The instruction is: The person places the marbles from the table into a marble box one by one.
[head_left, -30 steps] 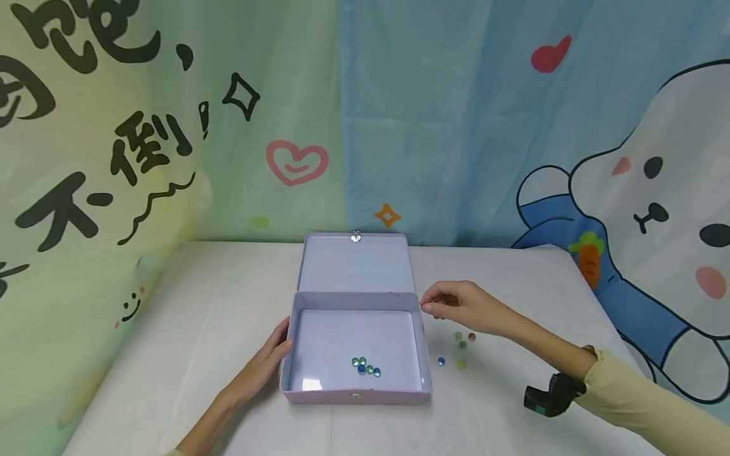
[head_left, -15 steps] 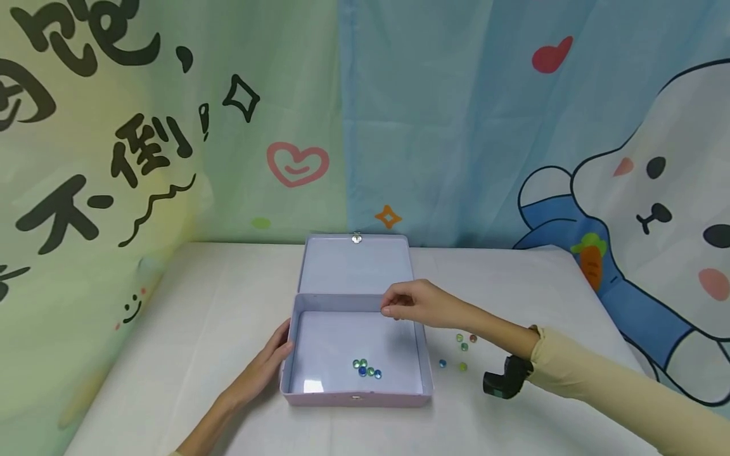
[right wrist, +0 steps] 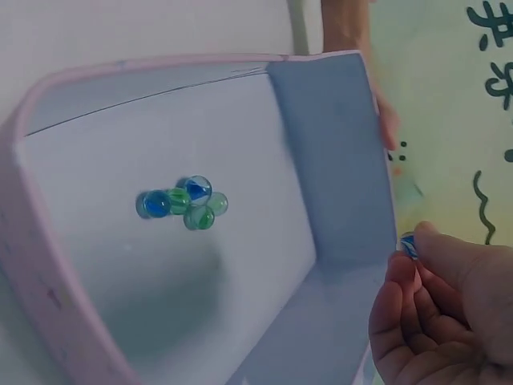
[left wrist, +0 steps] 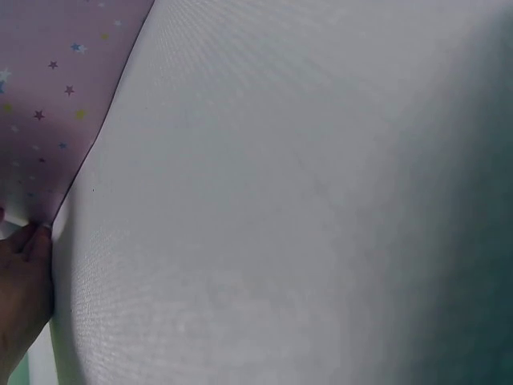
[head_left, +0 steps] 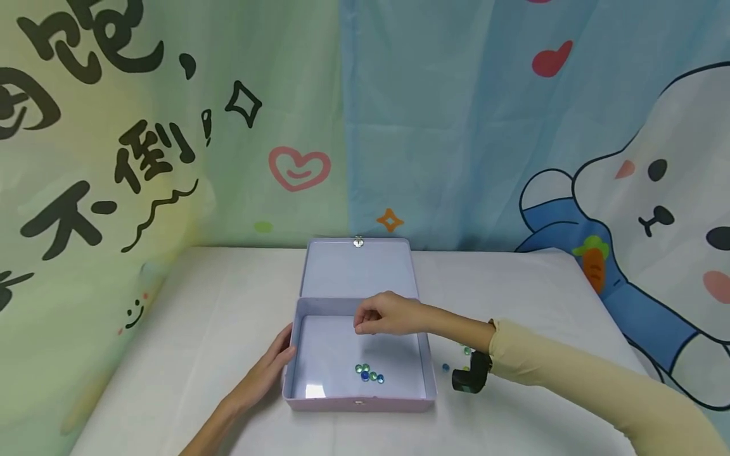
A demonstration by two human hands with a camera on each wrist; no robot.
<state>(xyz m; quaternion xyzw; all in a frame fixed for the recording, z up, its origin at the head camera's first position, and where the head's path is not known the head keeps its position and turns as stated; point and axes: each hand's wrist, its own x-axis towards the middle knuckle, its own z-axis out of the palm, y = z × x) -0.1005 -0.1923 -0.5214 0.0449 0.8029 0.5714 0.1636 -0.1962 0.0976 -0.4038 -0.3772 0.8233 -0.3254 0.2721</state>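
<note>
A lidded box [head_left: 360, 403], pink with stars outside and pale lilac inside, stands with its lid [head_left: 358, 269] raised behind it. Several green and blue glass marbles [head_left: 365, 375] lie clustered on its floor, nearer the front. My right hand [head_left: 390, 315] is above the box's interior, toward the back. Between thumb and fingers it pinches a blue-streaked glass marble [right wrist: 409, 245], seen in the right wrist view. My left hand [head_left: 267, 367] rests against the box's left outer side with its fingers extended; the left wrist view shows that hand [left wrist: 24, 281] by the box's edge.
On the white-covered table [head_left: 239, 272], right of the box, lie loose marbles: a blue marble [head_left: 445, 367] and green ones, partly hidden by my right forearm and the black wrist camera [head_left: 472, 375]. A printed curtain [head_left: 410, 126] hangs behind the table.
My right hand has moved left from beside the box's right wall to over its inside, holding the marble. My left hand stays at the box's left side.
</note>
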